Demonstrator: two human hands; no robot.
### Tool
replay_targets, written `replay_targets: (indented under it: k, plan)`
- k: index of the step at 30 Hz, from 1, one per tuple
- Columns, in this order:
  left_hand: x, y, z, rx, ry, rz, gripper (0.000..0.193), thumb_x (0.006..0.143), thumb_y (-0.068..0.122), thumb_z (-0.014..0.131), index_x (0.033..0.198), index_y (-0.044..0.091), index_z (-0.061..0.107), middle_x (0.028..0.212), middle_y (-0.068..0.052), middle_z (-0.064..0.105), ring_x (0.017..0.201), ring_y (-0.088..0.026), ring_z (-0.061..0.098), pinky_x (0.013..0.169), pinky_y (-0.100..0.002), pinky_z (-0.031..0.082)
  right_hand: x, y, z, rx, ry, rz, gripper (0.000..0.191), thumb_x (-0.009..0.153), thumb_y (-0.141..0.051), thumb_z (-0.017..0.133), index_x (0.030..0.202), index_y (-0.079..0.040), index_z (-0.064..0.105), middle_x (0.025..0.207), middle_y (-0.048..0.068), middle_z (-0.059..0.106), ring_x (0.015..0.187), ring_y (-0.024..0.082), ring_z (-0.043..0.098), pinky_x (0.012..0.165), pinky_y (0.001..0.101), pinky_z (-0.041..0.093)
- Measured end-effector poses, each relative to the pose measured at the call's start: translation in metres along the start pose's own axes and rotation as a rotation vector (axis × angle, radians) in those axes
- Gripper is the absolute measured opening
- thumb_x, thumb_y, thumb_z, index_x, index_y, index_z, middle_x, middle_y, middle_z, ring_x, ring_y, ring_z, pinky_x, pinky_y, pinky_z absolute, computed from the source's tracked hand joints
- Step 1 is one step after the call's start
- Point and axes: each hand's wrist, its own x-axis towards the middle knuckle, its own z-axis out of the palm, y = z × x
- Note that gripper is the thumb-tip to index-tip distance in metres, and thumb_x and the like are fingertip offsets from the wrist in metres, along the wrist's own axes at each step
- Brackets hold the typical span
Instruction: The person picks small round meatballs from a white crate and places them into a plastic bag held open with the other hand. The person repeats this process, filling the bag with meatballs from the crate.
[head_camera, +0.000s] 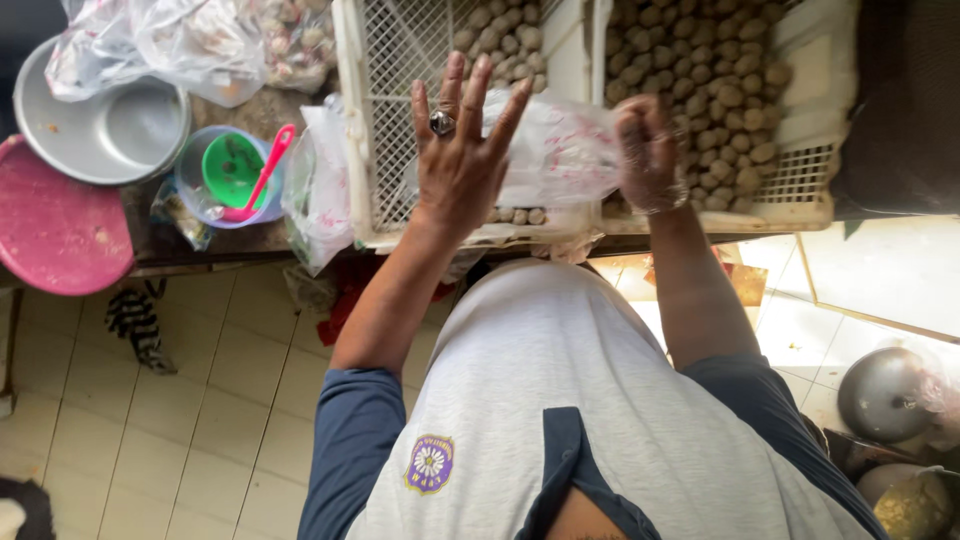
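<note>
Here the left hand (462, 160) spreads flat; the right hand (645, 150) seemingly grips the plastic bag (560, 150).

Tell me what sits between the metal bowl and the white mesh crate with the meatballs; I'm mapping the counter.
In the head view, between the metal bowl and the white mesh crate sit a clear cup holding a green cup and pink spoon, then a plastic bag.

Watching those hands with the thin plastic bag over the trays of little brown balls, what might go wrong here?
1. The clear plastic bag is held between the left hand, fingers spread, and the right hand; a loose grip might let it slip.
2. Both hands are at the front edge of the white mesh trays, so brown balls could drop to the tiled floor.
3. The ring may snag the thin plastic.
</note>
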Motion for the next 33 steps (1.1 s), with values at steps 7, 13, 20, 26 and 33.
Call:
replay_targets:
  k: [7,13,20,26,33]
  plan:
    - [-0.028,0.010,0.009,-0.440,-0.287,-0.314,0.020,0.101,0.009,0.059,0.118,0.005,0.067,0.090,-0.014,0.074,0.068,-0.027,0.069,0.065,-0.042,0.052,0.017,-0.004,0.014,-0.286,-0.239,-0.018,0.029,0.117,-0.034,0.047,0.125,-0.012,0.063,0.105,0.010,0.069,0.089,0.019,0.064,0.080,0.0337,0.056]
    - [-0.045,0.025,0.018,-0.487,-0.452,-0.731,0.062,0.097,0.028,0.067,0.150,0.004,0.045,0.081,-0.022,0.074,0.066,-0.035,0.068,0.066,-0.043,0.053,0.025,0.029,-0.040,-0.035,-0.396,-0.009,0.058,0.114,-0.050,0.052,0.147,-0.003,0.050,0.128,0.021,0.065,0.116,0.028,0.067,0.091,0.0357,0.060]
    - [-0.057,0.019,0.038,-0.558,-0.115,-0.544,0.063,0.108,0.037,0.068,0.150,-0.005,0.046,0.132,-0.030,0.068,0.115,-0.031,0.073,0.096,-0.041,0.060,0.048,0.105,-0.107,-0.593,-0.391,0.450,0.040,0.106,-0.029,0.062,0.137,-0.004,0.061,0.128,0.022,0.064,0.111,0.037,0.063,0.090,0.0480,0.054]
    - [-0.063,0.012,0.049,-0.690,-0.071,-0.774,0.046,0.105,0.029,0.064,0.136,-0.004,0.055,0.108,-0.020,0.076,0.094,-0.028,0.076,0.085,-0.037,0.059,0.069,0.117,-0.054,-0.979,-0.786,0.245,0.041,0.107,-0.028,0.062,0.131,0.005,0.058,0.131,0.029,0.057,0.118,0.045,0.054,0.101,0.0535,0.046]
    - [-0.066,0.006,0.055,-0.916,0.163,-0.722,0.044,0.104,0.012,0.066,0.141,-0.005,0.049,0.121,-0.016,0.070,0.106,-0.022,0.070,0.094,-0.035,0.057,0.078,0.083,-0.072,-0.433,-0.615,0.606,0.032,0.105,-0.028,0.066,0.127,-0.006,0.060,0.116,0.015,0.067,0.098,0.025,0.062,0.081,0.0405,0.054]
